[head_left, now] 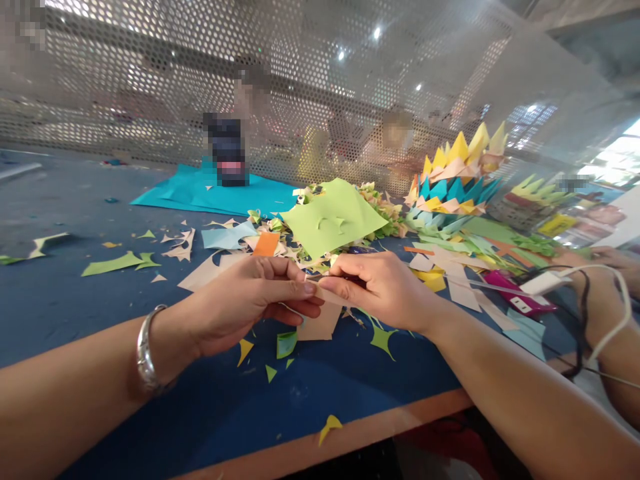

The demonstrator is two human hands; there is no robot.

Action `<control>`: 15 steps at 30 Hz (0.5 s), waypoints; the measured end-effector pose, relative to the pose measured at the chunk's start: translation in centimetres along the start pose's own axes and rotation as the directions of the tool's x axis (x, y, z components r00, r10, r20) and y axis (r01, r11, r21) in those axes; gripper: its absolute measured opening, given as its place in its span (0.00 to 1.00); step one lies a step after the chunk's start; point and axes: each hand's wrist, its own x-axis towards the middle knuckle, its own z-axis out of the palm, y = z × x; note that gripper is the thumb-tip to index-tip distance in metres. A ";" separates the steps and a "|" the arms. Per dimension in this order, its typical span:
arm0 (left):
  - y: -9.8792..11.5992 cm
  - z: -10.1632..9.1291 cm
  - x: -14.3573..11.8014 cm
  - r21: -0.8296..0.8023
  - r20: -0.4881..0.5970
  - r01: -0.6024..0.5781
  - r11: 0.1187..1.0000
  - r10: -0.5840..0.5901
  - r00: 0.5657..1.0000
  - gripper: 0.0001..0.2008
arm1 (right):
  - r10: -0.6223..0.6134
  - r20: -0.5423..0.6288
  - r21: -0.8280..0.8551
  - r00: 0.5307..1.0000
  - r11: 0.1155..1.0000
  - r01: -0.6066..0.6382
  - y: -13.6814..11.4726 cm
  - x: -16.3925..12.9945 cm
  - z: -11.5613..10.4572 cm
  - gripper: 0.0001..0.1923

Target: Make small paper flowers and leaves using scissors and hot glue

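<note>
Between my two hands is a small strip of peach paper (327, 294), pinched at its left end by the thumb and fingers of my left hand (245, 297). My right hand (387, 287) grips the strip's other side between thumb and forefinger. Part of the strip is hidden by the fingers. Just under it on the table lies a larger peach paper piece (320, 325). Beyond my fingers a light-green paper sheet (337, 217) rests on a heap of small paper scraps. An orange paper piece (267, 244) sits behind my left hand.
Blue paper sheets (180, 190) lie at the back with a dark blurred object (230, 150) on them. A tiered structure of pointed folded paper (455, 183) stands back right. A magenta device (523, 293) with cables lies near another person's arm (610, 320). Perforated metal panel (175, 87) behind.
</note>
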 end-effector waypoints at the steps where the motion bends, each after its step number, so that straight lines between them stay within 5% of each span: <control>1: 0.0 0.0 0.0 -0.001 0.001 0.001 1.000 -0.001 1.000 0.12 | 0.000 0.003 0.002 1.000 1.000 0.000 0.0 0.0 0.0 0.20; 15: 0.7 0.3 -0.1 0.143 -0.021 -0.019 0.990 0.022 1.000 0.11 | 0.007 -0.004 0.006 1.000 1.000 -0.007 0.0 0.0 0.1 0.21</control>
